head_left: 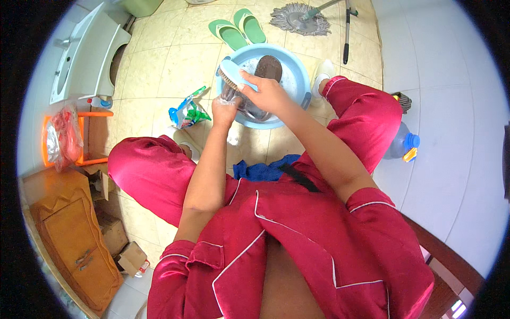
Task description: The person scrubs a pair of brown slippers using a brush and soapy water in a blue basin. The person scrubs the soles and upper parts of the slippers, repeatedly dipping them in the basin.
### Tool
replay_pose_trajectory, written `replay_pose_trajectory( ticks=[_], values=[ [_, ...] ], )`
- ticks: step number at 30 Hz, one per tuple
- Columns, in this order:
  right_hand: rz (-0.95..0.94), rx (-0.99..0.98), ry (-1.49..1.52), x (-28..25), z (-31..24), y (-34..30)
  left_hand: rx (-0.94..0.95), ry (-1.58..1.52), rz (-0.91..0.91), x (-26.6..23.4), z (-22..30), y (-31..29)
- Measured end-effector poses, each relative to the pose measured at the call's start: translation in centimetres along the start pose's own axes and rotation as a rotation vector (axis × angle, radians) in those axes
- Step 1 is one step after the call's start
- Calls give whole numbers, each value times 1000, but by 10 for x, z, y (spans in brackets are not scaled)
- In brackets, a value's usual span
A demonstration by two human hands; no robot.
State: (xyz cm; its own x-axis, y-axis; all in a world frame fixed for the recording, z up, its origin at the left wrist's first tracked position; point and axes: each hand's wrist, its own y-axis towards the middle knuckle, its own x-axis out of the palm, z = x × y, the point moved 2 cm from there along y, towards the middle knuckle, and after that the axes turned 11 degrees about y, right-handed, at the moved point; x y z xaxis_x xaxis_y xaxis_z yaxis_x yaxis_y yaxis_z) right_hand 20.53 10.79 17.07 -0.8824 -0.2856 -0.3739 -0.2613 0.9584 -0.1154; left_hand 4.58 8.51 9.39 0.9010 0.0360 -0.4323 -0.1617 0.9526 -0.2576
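Observation:
My right hand point(265, 94) is closed around a scrub brush point(234, 73) with a pale blue back, its tan bristles turned down to the left. Below the bristles, my left hand point(225, 110), with suds on it, grips a wet dark brown slipper point(229, 94), mostly hidden by the hands and brush. Both hands are over the near left part of a light blue basin point(304, 80) holding soapy water. Another brown slipper point(269, 68) lies in the basin, its rounded end showing beyond my right hand.
Green flip-flops point(241, 33) and a mop head point(300, 20) lie beyond the basin. A crumpled plastic packet point(188, 111) is at its left. A blue-capped jug point(399, 142) stands by the right wall. Blue cloth point(263, 169) lies between my legs; an orange stool point(79, 137) stands left.

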Motion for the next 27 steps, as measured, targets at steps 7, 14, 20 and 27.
replay_pose_trajectory(
  ticks=[7, 14, 20, 27],
  values=[
    [20, 250, -72, -1, 100, 13, 35, -65, 52, 4, 1, -11],
    [15, 134, 54, 11, 62, 9, 66, 100, -9, -1, -9, -2],
    [54, 122, -166, -6, 69, 11, 103, 192, 21, 10, -3, -2],
    [84, 112, 188, 11, 71, 9, -330, -703, -387, 10, 16, 9]
  ],
)
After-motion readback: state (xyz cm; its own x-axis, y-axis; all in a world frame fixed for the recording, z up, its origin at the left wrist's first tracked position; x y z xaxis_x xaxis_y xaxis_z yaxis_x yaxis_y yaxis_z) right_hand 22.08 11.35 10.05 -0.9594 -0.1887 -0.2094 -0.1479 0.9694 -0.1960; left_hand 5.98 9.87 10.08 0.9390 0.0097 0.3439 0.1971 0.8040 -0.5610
